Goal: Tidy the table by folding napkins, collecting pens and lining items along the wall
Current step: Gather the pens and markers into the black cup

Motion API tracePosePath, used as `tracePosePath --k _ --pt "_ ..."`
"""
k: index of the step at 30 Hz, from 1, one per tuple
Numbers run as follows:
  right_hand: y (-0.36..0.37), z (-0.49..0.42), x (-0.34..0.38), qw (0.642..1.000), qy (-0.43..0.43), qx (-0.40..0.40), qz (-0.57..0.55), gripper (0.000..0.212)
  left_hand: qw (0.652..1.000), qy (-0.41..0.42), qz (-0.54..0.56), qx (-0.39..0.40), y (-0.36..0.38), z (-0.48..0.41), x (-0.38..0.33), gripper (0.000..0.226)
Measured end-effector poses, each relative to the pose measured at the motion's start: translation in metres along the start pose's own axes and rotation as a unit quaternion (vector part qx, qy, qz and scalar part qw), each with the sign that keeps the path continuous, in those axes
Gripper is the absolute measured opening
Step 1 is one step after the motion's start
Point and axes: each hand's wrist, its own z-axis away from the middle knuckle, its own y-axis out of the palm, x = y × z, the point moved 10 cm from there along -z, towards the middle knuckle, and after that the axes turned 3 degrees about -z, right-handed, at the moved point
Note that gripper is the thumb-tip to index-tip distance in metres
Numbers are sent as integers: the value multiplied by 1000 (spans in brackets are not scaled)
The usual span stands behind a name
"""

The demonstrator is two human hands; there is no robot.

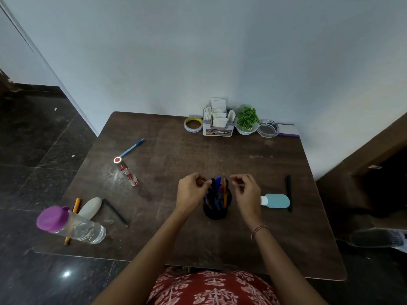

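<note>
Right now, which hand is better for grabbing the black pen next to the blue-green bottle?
Right, probably. The black pen lies beyond the teal bottle, which sits beside the right hand. The left hand would have to cross over the pen holder.

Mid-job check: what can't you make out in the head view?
Head view:
- Whether the left hand or right hand grips anything: both curled, blurred.
- Middle of the pencil: behind the bottle.
- Label on the napkin holder: too small.
- The purple-edged thing: partly behind the ashtray.
</note>
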Motion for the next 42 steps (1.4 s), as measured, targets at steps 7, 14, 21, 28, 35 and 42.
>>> tracePosePath --k 7,14,21,28,35,42 --pt "16 1 -1 999 33 30 5 25 998 0 42 37 12 -8 -6 8" --pt "-10 12 -18 996 81 -46 -11 29 990 -7 115 85 36 -11 -13 9" --pt "-45 17 -48 990 102 -86 -35 25 984 19 123 128 82 -1 -52 12" --pt "-106 -5 -101 980 160 -115 -31 24 977 1 70 203 158 -8 -83 21" --pt "-138 -47 -177 965 259 -38 23 33 937 -144 129 290 243 -19 -94 35" --pt "-127 -59 -238 943 331 21 11 34 885 -277 196 320 302 -18 -95 34"
